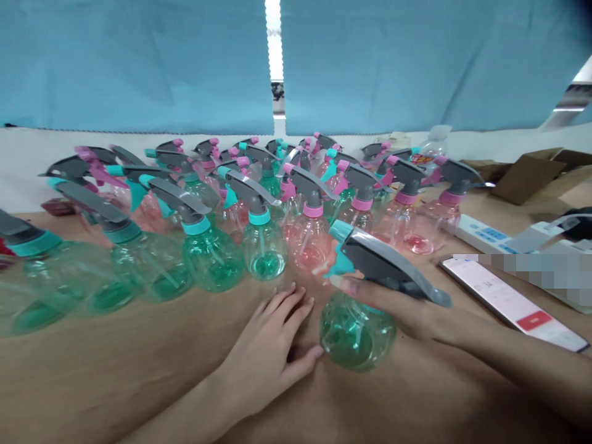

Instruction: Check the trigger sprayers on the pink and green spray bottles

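My right hand is wrapped round the neck of a green spray bottle, just under its grey trigger head with a teal nozzle. The bottle stands on the brown table in front of me. My left hand lies flat on the table just left of that bottle, fingers stretched out and holding nothing; its thumb nearly touches the bottle's side. Right beyond both hands, a crowd of several green spray bottles and pink spray bottles fills the table's far half.
A phone with a lit screen lies to the right of the held bottle. Behind it are a white power strip and cardboard boxes. Blue curtains hang behind the table.
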`<state>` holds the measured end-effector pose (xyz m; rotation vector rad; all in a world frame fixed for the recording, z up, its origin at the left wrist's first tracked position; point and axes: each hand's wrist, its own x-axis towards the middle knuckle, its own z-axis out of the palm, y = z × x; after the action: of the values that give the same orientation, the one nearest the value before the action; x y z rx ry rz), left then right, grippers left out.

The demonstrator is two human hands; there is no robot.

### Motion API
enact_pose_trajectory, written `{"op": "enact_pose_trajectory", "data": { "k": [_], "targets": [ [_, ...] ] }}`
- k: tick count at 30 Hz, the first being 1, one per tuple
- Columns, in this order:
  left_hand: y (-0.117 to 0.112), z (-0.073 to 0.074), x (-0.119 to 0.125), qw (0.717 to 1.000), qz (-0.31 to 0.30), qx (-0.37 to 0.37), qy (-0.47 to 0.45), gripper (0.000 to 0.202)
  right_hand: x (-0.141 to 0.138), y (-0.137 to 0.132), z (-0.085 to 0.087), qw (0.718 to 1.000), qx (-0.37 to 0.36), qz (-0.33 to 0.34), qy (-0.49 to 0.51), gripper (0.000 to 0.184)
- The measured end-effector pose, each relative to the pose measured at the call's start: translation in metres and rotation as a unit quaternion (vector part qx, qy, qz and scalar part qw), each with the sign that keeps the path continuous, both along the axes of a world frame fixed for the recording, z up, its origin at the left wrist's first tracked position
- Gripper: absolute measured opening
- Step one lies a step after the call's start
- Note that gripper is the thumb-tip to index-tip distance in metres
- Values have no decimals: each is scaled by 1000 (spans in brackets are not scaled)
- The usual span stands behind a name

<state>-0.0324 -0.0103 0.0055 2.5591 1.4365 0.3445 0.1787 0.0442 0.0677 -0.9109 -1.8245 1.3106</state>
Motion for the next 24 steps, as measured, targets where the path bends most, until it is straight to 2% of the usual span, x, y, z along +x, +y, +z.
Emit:
{"op": "enact_pose_trajectory", "data": {
  "k": [7, 13, 19, 24],
  "targets": [
    [-1, 1, 0, 1000, 1, -5, -6, 56, -13, 4, 1, 997, 32, 52, 51, 27],
    [0, 0, 1, 1000, -1, -9, 5, 56, -14, 3, 2, 997, 48, 38, 46, 27],
    [0, 0, 0, 1000, 0, -8, 5, 55, -9, 7, -1, 996, 62, 54, 29, 29],
    [0, 1, 0, 1000, -4, -7, 3, 54, -9, 9, -3, 996, 56, 68, 27, 19]
  ]
}}
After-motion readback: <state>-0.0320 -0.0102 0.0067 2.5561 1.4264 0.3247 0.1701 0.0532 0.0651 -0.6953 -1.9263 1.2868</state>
